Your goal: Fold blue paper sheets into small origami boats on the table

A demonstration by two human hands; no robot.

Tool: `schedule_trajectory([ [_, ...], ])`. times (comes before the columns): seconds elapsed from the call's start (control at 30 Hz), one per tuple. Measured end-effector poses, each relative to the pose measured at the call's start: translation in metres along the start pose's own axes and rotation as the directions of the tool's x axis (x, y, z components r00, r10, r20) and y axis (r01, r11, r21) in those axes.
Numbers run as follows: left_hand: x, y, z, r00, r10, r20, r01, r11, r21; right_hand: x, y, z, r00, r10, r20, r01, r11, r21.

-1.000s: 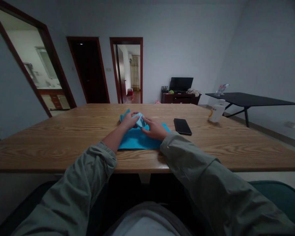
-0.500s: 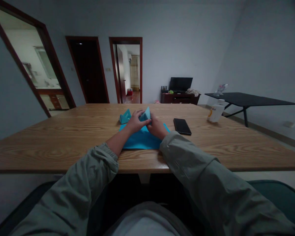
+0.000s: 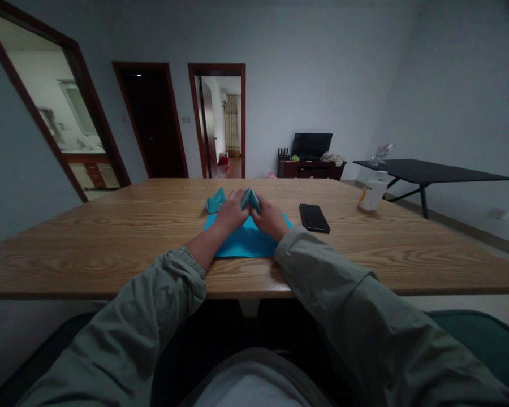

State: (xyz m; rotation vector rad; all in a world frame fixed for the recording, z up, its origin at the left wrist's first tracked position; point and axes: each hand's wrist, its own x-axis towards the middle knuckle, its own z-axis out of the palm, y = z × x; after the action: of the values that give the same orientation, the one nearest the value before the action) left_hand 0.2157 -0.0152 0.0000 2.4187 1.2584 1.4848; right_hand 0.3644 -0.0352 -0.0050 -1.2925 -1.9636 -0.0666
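My left hand [image 3: 230,215] and my right hand [image 3: 270,217] meet over a blue paper sheet [image 3: 244,244] lying flat on the wooden table [image 3: 110,237]. Both pinch a small folded blue paper piece [image 3: 250,199] held up between their fingertips, just above the sheet. A second small folded blue paper shape [image 3: 215,201] stands on the table just left of my left hand, untouched.
A black phone [image 3: 314,218] lies face up right of the sheet. A white bottle [image 3: 372,192] stands near the table's right edge. Behind are a black side table [image 3: 428,169], a TV cabinet [image 3: 311,168] and open doorways.
The folded piece has been lifted off the sheet and pressed narrower between both hands. My right hand moved from lying flat on the sheet up to the piece.
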Motion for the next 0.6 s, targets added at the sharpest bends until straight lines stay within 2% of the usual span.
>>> schedule_trajectory([
  [0.23,0.001,0.005,-0.001,1.0,-0.003,0.007,0.004,1.0,-0.03,0.0,-0.004,-0.001,0.999,0.048,-0.019,-0.049,0.998,-0.026],
  [0.37,0.005,-0.003,-0.006,0.999,-0.042,-0.034,0.04,0.998,-0.042,0.002,0.005,-0.004,0.999,0.036,-0.003,-0.036,0.999,-0.022],
  [0.43,0.007,-0.011,-0.008,0.993,-0.105,-0.051,0.099,0.989,-0.106,0.003,0.013,-0.005,0.999,0.035,0.003,-0.035,0.999,0.003],
  [0.5,0.009,-0.018,-0.008,0.975,-0.218,-0.044,0.201,0.948,-0.246,0.005,0.02,-0.006,0.999,0.036,-0.002,-0.036,0.999,0.033],
  [0.6,0.011,-0.023,-0.007,0.908,-0.417,0.036,0.381,0.787,-0.485,0.005,0.025,-0.005,1.0,-0.003,0.001,0.003,0.997,0.072],
])
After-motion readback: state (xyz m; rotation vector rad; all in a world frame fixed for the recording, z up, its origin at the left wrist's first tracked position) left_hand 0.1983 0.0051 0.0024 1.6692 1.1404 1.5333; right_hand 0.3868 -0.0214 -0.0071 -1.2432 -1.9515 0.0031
